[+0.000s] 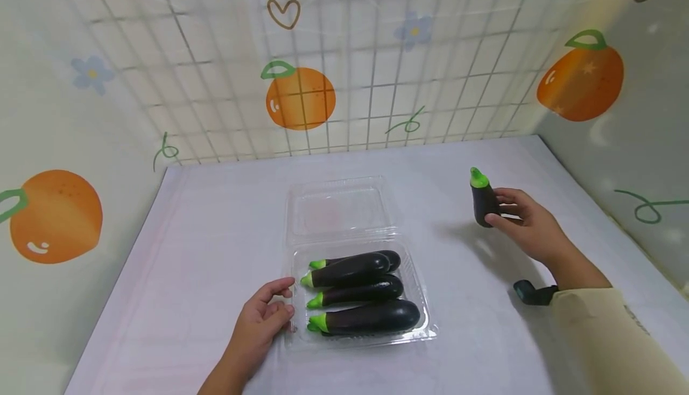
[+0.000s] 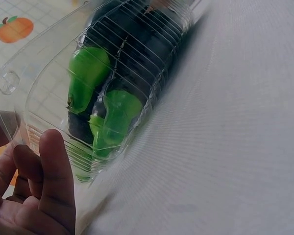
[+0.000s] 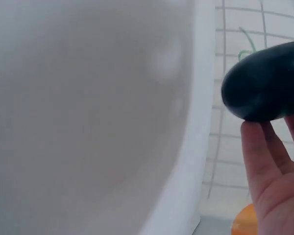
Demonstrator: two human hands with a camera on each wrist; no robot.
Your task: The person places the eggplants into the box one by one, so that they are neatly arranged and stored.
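On the right in the head view, my right hand (image 1: 530, 224) holds a small dark purple eggplant (image 1: 484, 203) above the table, green stem end up. Its rounded bottom end shows at the fingertips in the right wrist view, dark eggplant (image 3: 259, 88) beside the fingers. A clear plastic clamshell box (image 1: 422, 287) lies opened, its lid (image 1: 341, 206) folded back toward the wall. Inside lie several eggplants (image 1: 371, 316), green stems pointing left, some overlapping. My left hand (image 1: 261, 317) holds the box's left rim between thumb and fingers. Seen close in the left wrist view, the ribbed box wall (image 2: 137, 83) covers the green stems.
A white cloth covers the table (image 1: 215, 227). A wire grid behind a printed curtain (image 1: 344, 54) stands at the far edge, and printed curtains hang at both sides. A dark wrist device (image 1: 533, 293) is worn on the right arm by the beige sleeve (image 1: 608, 335).
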